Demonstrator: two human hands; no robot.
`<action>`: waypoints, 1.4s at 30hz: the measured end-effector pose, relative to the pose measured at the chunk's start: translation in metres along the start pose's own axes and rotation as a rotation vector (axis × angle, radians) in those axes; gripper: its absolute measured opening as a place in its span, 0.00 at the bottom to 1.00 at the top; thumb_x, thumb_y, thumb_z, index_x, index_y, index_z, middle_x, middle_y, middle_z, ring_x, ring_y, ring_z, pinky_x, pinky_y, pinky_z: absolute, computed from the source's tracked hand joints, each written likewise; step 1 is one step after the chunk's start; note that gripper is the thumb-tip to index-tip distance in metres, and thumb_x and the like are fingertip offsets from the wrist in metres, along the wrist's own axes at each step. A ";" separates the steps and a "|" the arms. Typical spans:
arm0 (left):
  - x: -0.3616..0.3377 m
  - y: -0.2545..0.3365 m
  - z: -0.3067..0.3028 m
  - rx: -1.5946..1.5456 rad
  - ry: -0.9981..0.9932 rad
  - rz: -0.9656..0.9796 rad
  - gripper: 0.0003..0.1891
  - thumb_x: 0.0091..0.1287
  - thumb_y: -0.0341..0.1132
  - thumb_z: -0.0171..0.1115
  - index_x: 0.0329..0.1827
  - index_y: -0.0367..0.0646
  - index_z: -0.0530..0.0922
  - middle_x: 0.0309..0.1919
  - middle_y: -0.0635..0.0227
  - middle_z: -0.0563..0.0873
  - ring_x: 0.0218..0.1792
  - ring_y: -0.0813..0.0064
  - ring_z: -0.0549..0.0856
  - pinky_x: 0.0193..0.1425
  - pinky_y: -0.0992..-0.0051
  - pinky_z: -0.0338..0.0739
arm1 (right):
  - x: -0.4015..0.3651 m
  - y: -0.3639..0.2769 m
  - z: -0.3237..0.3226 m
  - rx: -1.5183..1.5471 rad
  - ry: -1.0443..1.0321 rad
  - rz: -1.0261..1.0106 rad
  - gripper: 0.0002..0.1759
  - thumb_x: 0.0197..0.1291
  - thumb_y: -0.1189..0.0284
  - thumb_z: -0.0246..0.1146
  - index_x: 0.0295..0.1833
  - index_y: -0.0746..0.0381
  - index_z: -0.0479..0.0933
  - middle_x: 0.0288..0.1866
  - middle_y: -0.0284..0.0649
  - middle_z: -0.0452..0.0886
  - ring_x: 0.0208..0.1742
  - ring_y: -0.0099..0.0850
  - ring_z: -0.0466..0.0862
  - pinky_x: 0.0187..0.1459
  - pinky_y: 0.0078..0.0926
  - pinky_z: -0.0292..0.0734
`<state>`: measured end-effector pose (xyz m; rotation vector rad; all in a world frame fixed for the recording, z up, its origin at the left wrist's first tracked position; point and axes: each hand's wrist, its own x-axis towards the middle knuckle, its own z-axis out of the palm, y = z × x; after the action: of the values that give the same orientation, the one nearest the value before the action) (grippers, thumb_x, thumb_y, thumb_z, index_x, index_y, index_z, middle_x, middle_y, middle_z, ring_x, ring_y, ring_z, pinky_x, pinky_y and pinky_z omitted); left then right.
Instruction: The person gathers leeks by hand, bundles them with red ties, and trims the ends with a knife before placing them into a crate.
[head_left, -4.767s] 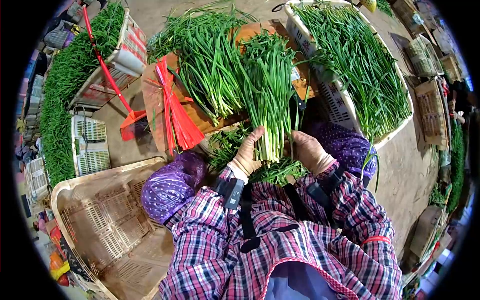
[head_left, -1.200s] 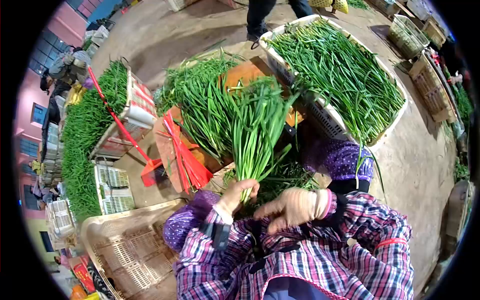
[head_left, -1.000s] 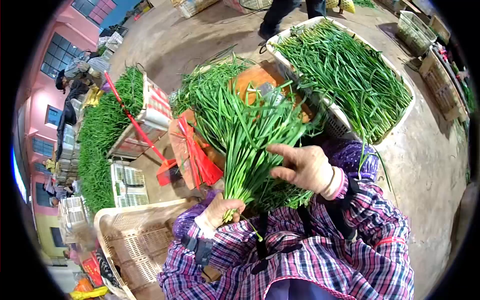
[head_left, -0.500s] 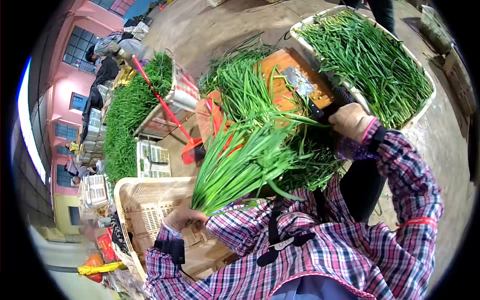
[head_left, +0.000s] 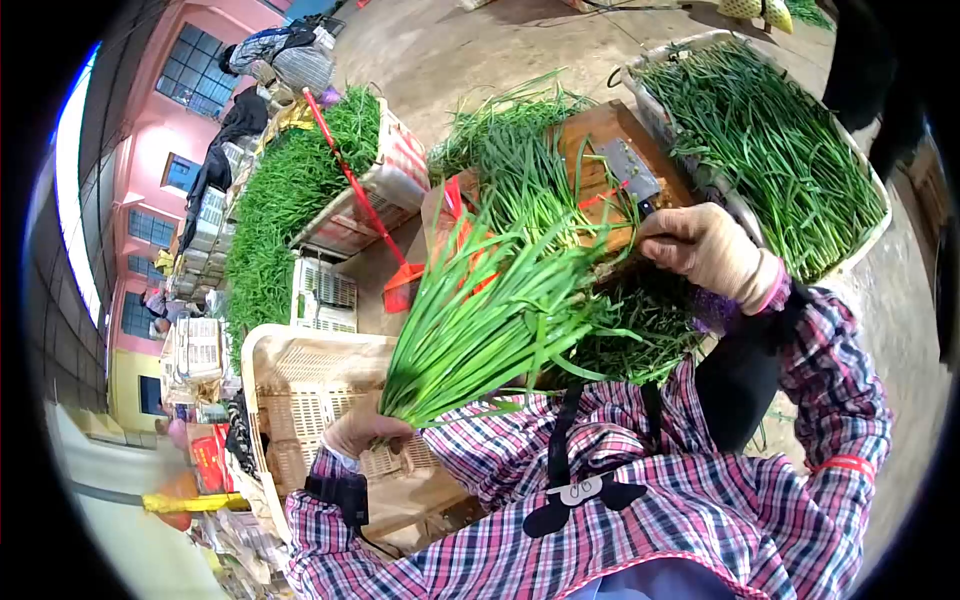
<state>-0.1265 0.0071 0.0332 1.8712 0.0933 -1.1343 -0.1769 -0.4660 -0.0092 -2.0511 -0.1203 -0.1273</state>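
Low at left, over an empty plastic basket (head_left: 262, 350): gripping the pale root ends of a bunch of chives (head_left: 480, 320) with the left hand (head_left: 362, 432), clenched tight, leaves fanning up and to the right, held clear of the wood. Behind, at upper left: heaped crate of greens (head_left: 300, 180), red-handled scoop (head_left: 355, 190) leaning beside it.

Centre: wooden counter (head_left: 590, 125) strewn with loose chives, plus a sheaf of red ties (head_left: 452, 200). Lying flat on it, a cleaver (head_left: 628, 170).

Right of that: reaching in with the right hand (head_left: 712, 252), fingers curled shut at the blade's near end. Likely closed on the handle, though handle itself hidden.

Far right: big white crate (head_left: 680, 48) full of chives.

Step, by the look of it: bunch gathered and lifted, knife being taken up — trimming not begun. Next calls for squaring the root ends on a bare patch of counter, lifting the cleaver free of the loose stalks, keeping left fingers well back from the edge.
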 end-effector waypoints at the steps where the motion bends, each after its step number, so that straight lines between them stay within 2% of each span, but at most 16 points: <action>1: 0.002 0.000 0.002 -0.005 0.001 0.002 0.12 0.51 0.32 0.69 0.36 0.37 0.78 0.22 0.66 0.81 0.19 0.78 0.78 0.20 0.78 0.73 | 0.005 -0.004 0.009 -0.026 0.079 -0.122 0.09 0.56 0.69 0.67 0.42 0.59 0.81 0.32 0.45 0.83 0.33 0.40 0.83 0.36 0.28 0.78; 3: 0.005 -0.001 0.006 0.114 -0.003 -0.004 0.13 0.51 0.33 0.69 0.37 0.37 0.77 0.21 0.66 0.80 0.18 0.78 0.78 0.19 0.78 0.72 | 0.020 -0.013 0.028 -0.292 0.237 -0.479 0.10 0.57 0.66 0.65 0.44 0.54 0.79 0.27 0.40 0.82 0.30 0.41 0.83 0.31 0.35 0.76; 5: 0.006 -0.002 0.007 0.095 -0.027 -0.004 0.15 0.50 0.31 0.69 0.40 0.37 0.77 0.21 0.67 0.79 0.18 0.79 0.77 0.19 0.78 0.72 | 0.028 -0.022 0.035 -0.655 0.027 -0.388 0.12 0.60 0.62 0.61 0.48 0.51 0.75 0.22 0.40 0.78 0.27 0.44 0.81 0.27 0.41 0.73; 7: 0.004 0.003 0.014 0.078 -0.070 0.007 0.17 0.48 0.29 0.69 0.42 0.38 0.77 0.23 0.68 0.80 0.19 0.80 0.77 0.21 0.78 0.73 | 0.040 -0.010 0.050 -0.669 -0.093 -0.379 0.14 0.60 0.55 0.58 0.44 0.50 0.73 0.20 0.41 0.76 0.25 0.45 0.80 0.25 0.45 0.70; 9: -0.001 0.008 0.019 0.021 -0.107 0.005 0.18 0.48 0.27 0.69 0.43 0.39 0.78 0.27 0.68 0.82 0.21 0.81 0.78 0.23 0.78 0.74 | 0.049 -0.008 0.057 -0.886 -0.278 -0.317 0.11 0.60 0.58 0.59 0.42 0.53 0.73 0.23 0.39 0.76 0.28 0.40 0.81 0.27 0.40 0.72; 11: -0.005 0.007 0.026 -0.035 -0.095 0.122 0.16 0.49 0.27 0.68 0.43 0.39 0.79 0.28 0.68 0.82 0.23 0.81 0.79 0.24 0.78 0.75 | 0.053 -0.006 0.058 -0.853 -0.225 -0.429 0.08 0.59 0.61 0.59 0.37 0.52 0.72 0.22 0.38 0.75 0.26 0.41 0.80 0.25 0.40 0.73; 16: -0.002 -0.016 0.010 -0.075 -0.175 0.081 0.12 0.51 0.31 0.68 0.37 0.36 0.80 0.23 0.65 0.82 0.20 0.76 0.81 0.23 0.77 0.74 | 0.064 -0.033 0.048 -0.989 -0.267 -0.458 0.08 0.56 0.60 0.59 0.35 0.52 0.75 0.20 0.36 0.77 0.24 0.40 0.82 0.22 0.41 0.73; 25: -0.011 -0.030 -0.001 -0.055 -0.113 0.074 0.17 0.48 0.25 0.67 0.42 0.34 0.78 0.22 0.65 0.81 0.19 0.75 0.81 0.21 0.77 0.75 | 0.110 -0.049 0.053 -1.147 -0.206 -0.642 0.06 0.56 0.64 0.57 0.34 0.53 0.75 0.19 0.38 0.77 0.24 0.40 0.82 0.22 0.40 0.74; 26: -0.015 -0.035 -0.004 -0.064 -0.114 0.121 0.09 0.51 0.28 0.67 0.34 0.34 0.80 0.20 0.65 0.82 0.18 0.75 0.81 0.22 0.76 0.77 | 0.122 -0.036 0.047 -1.160 -0.132 -0.579 0.06 0.55 0.64 0.59 0.33 0.54 0.74 0.19 0.37 0.76 0.24 0.39 0.82 0.23 0.37 0.73; 29: -0.030 -0.047 -0.009 -0.216 -0.017 0.140 0.08 0.51 0.25 0.66 0.33 0.33 0.80 0.21 0.64 0.82 0.18 0.76 0.81 0.21 0.76 0.76 | 0.151 -0.021 0.001 -1.117 0.074 -0.237 0.07 0.55 0.65 0.62 0.37 0.55 0.77 0.22 0.38 0.80 0.27 0.38 0.82 0.28 0.32 0.74; 30: -0.038 -0.054 -0.007 -0.363 0.084 0.095 0.08 0.51 0.24 0.67 0.33 0.32 0.79 0.20 0.63 0.82 0.17 0.76 0.80 0.19 0.76 0.75 | 0.154 -0.026 -0.017 -1.131 0.158 -0.270 0.07 0.57 0.64 0.61 0.37 0.54 0.78 0.26 0.39 0.81 0.29 0.41 0.83 0.29 0.36 0.75; 33: -0.043 -0.097 -0.016 -0.303 0.201 0.054 0.09 0.49 0.24 0.69 0.32 0.33 0.79 0.21 0.63 0.81 0.17 0.75 0.80 0.18 0.76 0.74 | 0.166 -0.014 -0.048 -0.948 0.375 -0.326 0.09 0.60 0.59 0.59 0.39 0.50 0.79 0.32 0.40 0.82 0.34 0.45 0.82 0.32 0.40 0.75; 36: -0.035 -0.136 -0.032 -0.366 -0.025 0.165 0.05 0.60 0.29 0.64 0.30 0.36 0.79 0.24 0.70 0.79 0.23 0.80 0.78 0.26 0.77 0.73 | 0.190 -0.016 -0.053 -1.014 0.370 -0.246 0.12 0.62 0.55 0.59 0.42 0.49 0.79 0.32 0.43 0.82 0.35 0.47 0.82 0.34 0.41 0.74; 38: -0.036 -0.145 -0.031 -0.274 -0.111 0.174 0.12 0.70 0.35 0.55 0.30 0.38 0.79 0.25 0.74 0.77 0.28 0.83 0.75 0.34 0.80 0.70 | 0.217 -0.011 -0.048 -1.000 0.350 -0.195 0.12 0.62 0.55 0.59 0.43 0.49 0.80 0.33 0.44 0.82 0.38 0.47 0.82 0.36 0.42 0.74; 41: -0.015 -0.237 -0.040 -0.104 -0.137 0.312 0.11 0.68 0.35 0.58 0.30 0.37 0.79 0.24 0.72 0.78 0.27 0.82 0.76 0.32 0.80 0.70 | 0.254 -0.003 -0.044 -1.073 0.349 -0.070 0.14 0.62 0.54 0.56 0.45 0.48 0.80 0.38 0.44 0.83 0.42 0.46 0.82 0.41 0.42 0.75; 42: -0.038 -0.176 -0.022 -0.387 0.121 0.259 0.08 0.57 0.30 0.65 0.32 0.33 0.78 0.20 0.64 0.79 0.21 0.73 0.78 0.25 0.75 0.71 | 0.273 0.006 -0.052 -0.976 0.336 -0.079 0.15 0.62 0.54 0.56 0.45 0.49 0.80 0.38 0.45 0.83 0.43 0.46 0.82 0.42 0.42 0.75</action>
<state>-0.2182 0.1390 -0.0514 1.5523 0.1252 -0.7629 0.0916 -0.5061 0.0486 -2.9502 0.0955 -0.6856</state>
